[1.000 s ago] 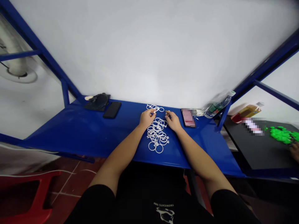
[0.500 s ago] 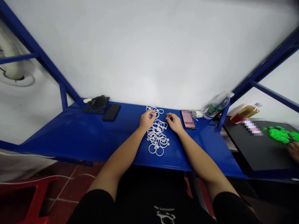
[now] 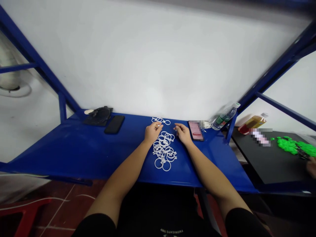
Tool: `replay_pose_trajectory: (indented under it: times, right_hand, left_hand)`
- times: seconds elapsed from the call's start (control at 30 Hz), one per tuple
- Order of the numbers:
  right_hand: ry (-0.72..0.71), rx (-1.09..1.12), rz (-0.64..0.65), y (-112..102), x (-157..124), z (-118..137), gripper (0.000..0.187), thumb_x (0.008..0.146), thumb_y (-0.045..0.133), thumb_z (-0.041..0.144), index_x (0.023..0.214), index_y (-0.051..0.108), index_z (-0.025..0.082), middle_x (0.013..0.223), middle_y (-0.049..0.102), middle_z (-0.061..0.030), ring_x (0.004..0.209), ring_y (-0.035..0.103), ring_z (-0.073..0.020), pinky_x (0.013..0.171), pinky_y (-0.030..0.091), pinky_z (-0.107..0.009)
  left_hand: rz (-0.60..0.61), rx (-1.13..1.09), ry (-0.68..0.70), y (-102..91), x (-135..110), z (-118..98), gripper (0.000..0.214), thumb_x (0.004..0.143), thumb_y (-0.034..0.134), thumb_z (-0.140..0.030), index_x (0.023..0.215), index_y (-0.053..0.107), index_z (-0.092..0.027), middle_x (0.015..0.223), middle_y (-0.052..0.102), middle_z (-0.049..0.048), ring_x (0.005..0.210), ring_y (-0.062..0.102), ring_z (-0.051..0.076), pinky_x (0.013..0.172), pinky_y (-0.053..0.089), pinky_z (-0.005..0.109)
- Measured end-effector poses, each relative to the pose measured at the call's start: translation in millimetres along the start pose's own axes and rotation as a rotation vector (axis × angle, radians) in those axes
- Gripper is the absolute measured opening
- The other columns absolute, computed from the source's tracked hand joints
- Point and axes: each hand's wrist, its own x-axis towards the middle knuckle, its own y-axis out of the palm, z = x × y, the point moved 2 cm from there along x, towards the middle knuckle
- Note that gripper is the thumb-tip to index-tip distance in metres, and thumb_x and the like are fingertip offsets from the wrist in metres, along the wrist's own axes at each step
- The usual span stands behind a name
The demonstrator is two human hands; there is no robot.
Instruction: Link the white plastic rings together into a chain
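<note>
My left hand (image 3: pixel 152 133) is closed in a pinch at the top of a pile of white rings (image 3: pixel 163 163). A bit of white shows at its fingertips and looks like part of a white plastic ring; most of it is hidden. My right hand (image 3: pixel 182 134) hovers to the right of the pile, fingers loosely bent and somewhat apart, with nothing visible in them. The piled rings overlap, and small clasp-like knobs join some of them. Beyond my left fingertips, near the wall, lies a small separate group of white rings (image 3: pixel 167 122).
On the blue table (image 3: pixel 81 148) are a dark phone (image 3: pixel 114 124), a black pouch-like item (image 3: pixel 100 116), a lit phone (image 3: pixel 196 131) and a plastic bottle (image 3: pixel 225 118). A neighbouring black table (image 3: pixel 266 164) holds green pieces (image 3: pixel 287 145), an amber bottle (image 3: pixel 254 123) and another person's hand (image 3: pixel 311 166).
The view has tilted slightly, so everything sits lower. The ring seen at my left fingertips before is now mostly hidden. My right fingers have shifted slightly and stay loosely bent.
</note>
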Motion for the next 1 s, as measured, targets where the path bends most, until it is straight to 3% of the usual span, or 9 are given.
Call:
replay_pose_trajectory:
  times: [0.17, 0.27, 0.37, 0.5, 0.6, 0.7, 0.8, 0.9, 1.0]
  right_hand:
    - [0.086, 0.213, -0.024, 2, 0, 4, 0.066, 0.080, 0.074, 0.047, 0.138, 0.060, 0.018, 0.085, 0.077, -0.0006, 0.045, 0.053, -0.0091, 0.047, 0.045, -0.025]
    - [0.128, 0.289, -0.030, 3, 1, 2, 0.065, 0.072, 0.079, 0.043, 0.131, 0.064, 0.021, 0.093, 0.078, -0.0019, 0.047, 0.056, -0.0091, 0.047, 0.046, -0.025]
    - [0.139, 0.313, -0.016, 4, 2, 1, 0.048, 0.067, 0.080, 0.037, 0.111, 0.068, 0.021, 0.094, 0.077, -0.0021, 0.051, 0.059, -0.0096, 0.051, 0.049, -0.026]
    - [0.084, 0.342, -0.073, 2, 1, 6, 0.029, 0.071, 0.074, 0.030, 0.095, 0.060, 0.023, 0.078, 0.070, 0.0035, 0.058, 0.062, -0.0112, 0.062, 0.054, -0.026]
    - [0.106, 0.415, -0.091, 2, -1, 11, 0.038, 0.074, 0.072, 0.033, 0.109, 0.058, 0.026, 0.070, 0.065, 0.0079, 0.061, 0.065, -0.0130, 0.067, 0.057, -0.028]
    - [0.172, 0.438, -0.024, 4, -3, 14, 0.042, 0.081, 0.069, 0.043, 0.118, 0.058, 0.026, 0.069, 0.066, 0.0064, 0.063, 0.069, -0.0156, 0.066, 0.059, -0.030]
    - [0.191, 0.427, 0.045, 7, -4, 16, 0.040, 0.084, 0.066, 0.051, 0.112, 0.061, 0.023, 0.080, 0.073, 0.0017, 0.052, 0.064, -0.0134, 0.051, 0.052, -0.026]
    - [0.148, 0.398, 0.049, 8, -6, 17, 0.037, 0.085, 0.067, 0.051, 0.108, 0.060, 0.023, 0.087, 0.077, 0.0002, 0.036, 0.048, -0.0074, 0.036, 0.034, -0.022]
    - [0.114, 0.370, 0.033, 8, -6, 17, 0.033, 0.084, 0.068, 0.050, 0.102, 0.059, 0.024, 0.090, 0.078, -0.0005, 0.035, 0.043, -0.0060, 0.035, 0.028, -0.022]
  left_hand:
    - [-0.038, 0.058, 0.006, -4.1, -1, -8, 0.023, 0.092, 0.068, -0.037, 0.105, 0.077, -0.020, 0.065, 0.069, -0.0021, 0.048, 0.056, 0.011, 0.059, 0.047, 0.025]
    - [-0.037, 0.060, 0.010, -4.6, 0, -11, 0.024, 0.092, 0.067, -0.036, 0.107, 0.078, -0.020, 0.062, 0.067, -0.0027, 0.049, 0.056, 0.011, 0.060, 0.048, 0.024]
    - [-0.012, 0.037, 0.015, -2.6, 0, -9, 0.025, 0.093, 0.065, -0.035, 0.109, 0.077, -0.020, 0.067, 0.069, -0.0019, 0.053, 0.059, 0.011, 0.061, 0.049, 0.024]
    - [-0.005, 0.047, 0.032, -0.2, -2, -6, 0.023, 0.091, 0.066, -0.035, 0.106, 0.077, -0.020, 0.064, 0.066, -0.0034, 0.051, 0.056, 0.010, 0.060, 0.047, 0.023]
    - [-0.040, 0.047, 0.042, -0.9, -3, -8, 0.022, 0.090, 0.068, -0.035, 0.103, 0.078, -0.019, 0.067, 0.067, -0.0028, 0.047, 0.052, 0.009, 0.058, 0.046, 0.024]
    - [-0.060, 0.068, 0.048, -2.9, -3, -11, 0.024, 0.092, 0.067, -0.035, 0.105, 0.078, -0.019, 0.061, 0.065, -0.0035, 0.046, 0.051, 0.009, 0.059, 0.046, 0.024]
    - [-0.081, 0.081, 0.062, -5.2, -2, -14, 0.024, 0.094, 0.064, -0.034, 0.107, 0.078, -0.018, 0.063, 0.068, -0.0018, 0.046, 0.051, 0.010, 0.061, 0.049, 0.025]
    - [-0.083, 0.055, 0.100, -6.6, -2, -16, 0.026, 0.095, 0.061, -0.028, 0.114, 0.076, -0.018, 0.094, 0.079, 0.0051, 0.049, 0.051, 0.008, 0.063, 0.051, 0.026]
    - [-0.065, 0.044, 0.119, -6.9, -1, -17, 0.027, 0.097, 0.058, -0.023, 0.118, 0.074, -0.018, 0.108, 0.079, 0.0082, 0.050, 0.052, 0.008, 0.064, 0.053, 0.027]
